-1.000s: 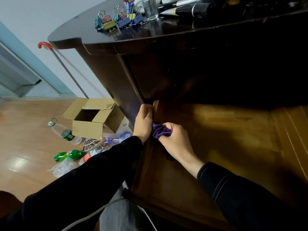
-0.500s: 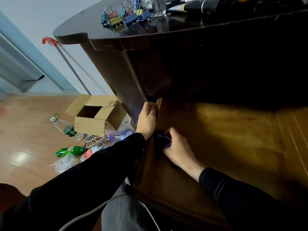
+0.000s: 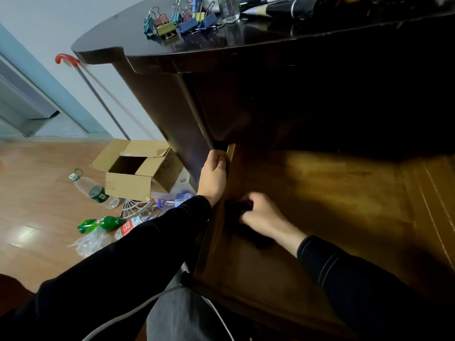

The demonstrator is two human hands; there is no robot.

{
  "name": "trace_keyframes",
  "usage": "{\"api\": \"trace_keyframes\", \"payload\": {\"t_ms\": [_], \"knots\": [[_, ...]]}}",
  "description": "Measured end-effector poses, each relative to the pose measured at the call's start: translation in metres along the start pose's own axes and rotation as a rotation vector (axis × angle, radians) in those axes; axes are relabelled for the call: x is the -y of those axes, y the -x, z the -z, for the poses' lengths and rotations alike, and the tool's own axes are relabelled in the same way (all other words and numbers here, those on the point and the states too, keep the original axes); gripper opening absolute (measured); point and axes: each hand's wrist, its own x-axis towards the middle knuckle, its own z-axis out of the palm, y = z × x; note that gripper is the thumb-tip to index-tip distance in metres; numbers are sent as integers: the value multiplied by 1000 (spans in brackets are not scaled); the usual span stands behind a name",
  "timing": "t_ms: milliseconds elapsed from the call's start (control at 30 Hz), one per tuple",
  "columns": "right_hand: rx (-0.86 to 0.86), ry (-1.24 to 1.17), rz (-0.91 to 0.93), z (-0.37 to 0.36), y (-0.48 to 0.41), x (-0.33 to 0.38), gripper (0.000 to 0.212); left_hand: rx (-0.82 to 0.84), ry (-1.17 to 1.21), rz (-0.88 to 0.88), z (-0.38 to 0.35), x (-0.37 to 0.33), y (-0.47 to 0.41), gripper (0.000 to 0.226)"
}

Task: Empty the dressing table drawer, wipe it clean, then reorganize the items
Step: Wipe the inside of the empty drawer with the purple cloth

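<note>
My right hand [image 3: 263,217] is clamped round a bunched dark cloth [image 3: 236,208], fingers curled over it, pressing it low against the inside of the left wall of the drawer [image 3: 332,193]. The cloth sits partly in shadow, so I cannot tell how much of it touches the wood. My left hand [image 3: 213,177] grips the top edge of that same wall, further in, with the fingers hooked over the rim and the wrist outside it.

The drawer is pulled well out toward me. Its wooden bottom shows nothing lying on it, so I judge the emptying done and the wiping in hand.

To do this step well, I would hold the left hand firm so the drawer cannot slide or twist. I would run the cloth along the seam where wall meets bottom, from far to near, then cross the bottom in overlapping passes toward the right side, which looks unreached. Corners need a fingertip pushed into the cloth. The far part under the overhang is dark, so I would work it by feel.

Above, on the dark surface [image 3: 118,43], stand binder clips [image 3: 170,24] and a glass [image 3: 229,9], likely the drawer's contents. On the floor to the left lie a cardboard box [image 3: 130,185] and 2 or more plastic bottles [image 3: 96,190].
</note>
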Motion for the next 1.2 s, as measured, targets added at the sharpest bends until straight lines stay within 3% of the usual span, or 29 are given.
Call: {"api": "trace_keyframes", "payload": {"t_ms": [133,300,500,667,833,1033,1200], "knots": [[-71,-263,113,9,3,14,23,8,33,-6,0,0,-1,18],[72,142,19,-9,10,-5,23,-10,2,-1,0,1,0,18],[-96,-48,222,2,8,9,16,-15,46,28,-3,-2,-2,17],[81,172,59,-10,14,-5,22,-2,-1,10,1,-1,1,20],[-85,-57,205,-1,13,11,18,-19,34,23,-3,-1,-4,18],[53,116,64,-18,20,-2,28,-5,9,20,0,2,-2,17],[-24,-119,162,-6,20,14,25,-20,27,29,-2,-3,-3,17]]}}
